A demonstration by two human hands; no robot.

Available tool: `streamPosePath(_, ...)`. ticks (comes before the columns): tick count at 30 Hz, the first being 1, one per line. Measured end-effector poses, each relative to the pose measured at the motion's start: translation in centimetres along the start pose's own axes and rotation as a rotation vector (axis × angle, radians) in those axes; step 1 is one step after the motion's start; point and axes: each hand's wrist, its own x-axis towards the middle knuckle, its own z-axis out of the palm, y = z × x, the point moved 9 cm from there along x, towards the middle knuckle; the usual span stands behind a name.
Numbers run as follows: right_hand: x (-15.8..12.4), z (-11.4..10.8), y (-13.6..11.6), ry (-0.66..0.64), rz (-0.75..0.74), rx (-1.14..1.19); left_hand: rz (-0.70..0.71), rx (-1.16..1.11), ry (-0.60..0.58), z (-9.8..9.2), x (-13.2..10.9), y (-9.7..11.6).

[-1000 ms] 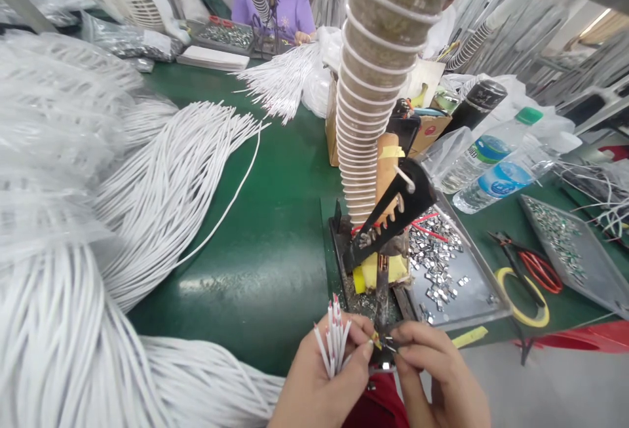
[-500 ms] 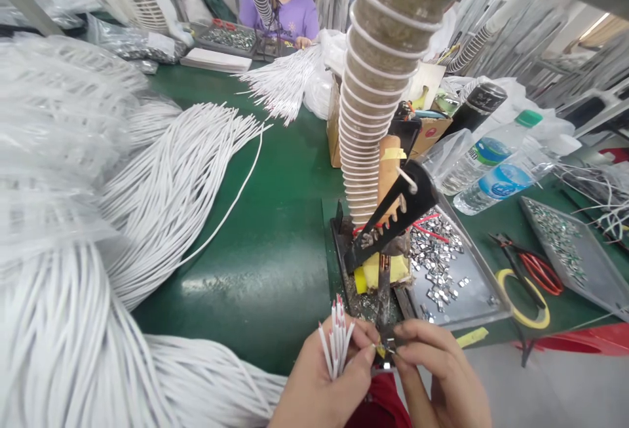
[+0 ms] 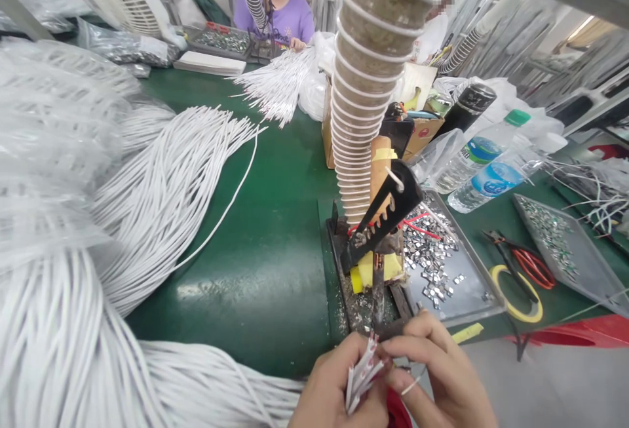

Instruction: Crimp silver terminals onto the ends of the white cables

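Observation:
My left hand is closed around a small bunch of white wires with reddish tips, which point up and to the right. My right hand is beside it, thumb and fingers pinched close to the wire tips. A short length of thin white wire shows at its fingers; its other end is hidden. Just beyond both hands is a soldering iron, mounted tip-down on a dark stand with yellow tape. The wide ribbed hose comes down behind it.
Large bundles of white wires cover the left side of the green table. To the right are a tray of small metal parts, pliers, a yellow tape roll and two bottles. A person in purple sits opposite.
Both hands have drawn slightly down from the soldering iron's tip and closer together. The bunch in my left hand has tilted to the right. The view has shifted a little.

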Motion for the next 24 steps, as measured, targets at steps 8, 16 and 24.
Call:
streamPosePath(8,-1.4,-0.6,0.2,0.010,-0.090,-0.228,0.033,-0.112,0.043,-1.2,0.2,1.7)
streamPosePath(16,-1.9,0.0,-0.1,0.149,-0.114,-0.272,0.024,-0.205,0.145,-2.2,0.5,2.6)
streamPosePath(24,-1.5,0.1,-0.8,0.190,-0.180,-0.284,0.067,-0.333,0.141,-2.3,0.3,1.9)
